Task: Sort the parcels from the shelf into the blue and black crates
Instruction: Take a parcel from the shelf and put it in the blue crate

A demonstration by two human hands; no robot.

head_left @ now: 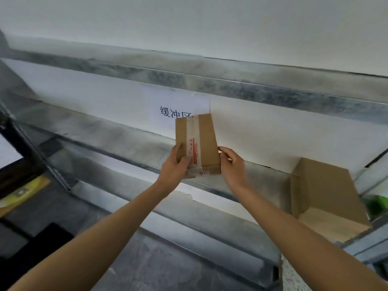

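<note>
Where the small cardboard parcel [197, 143] is raised in front of the paper sign [178, 108], the sign's last printed character is partly covered. The parcel is held over the mottled galvanised shelf [117, 135]: its left edge is gripped by the left hand [175, 164], thumb on the front face, and its lower right corner is pinched by the right hand [232, 162]. Tape and a red-printed label, too blurred to be read, are seen down its flat brown face. A larger plain carton [323, 196] is set well to the right.

Grey metal shelf [126, 143], cardboard box [323, 198] at right
</note>
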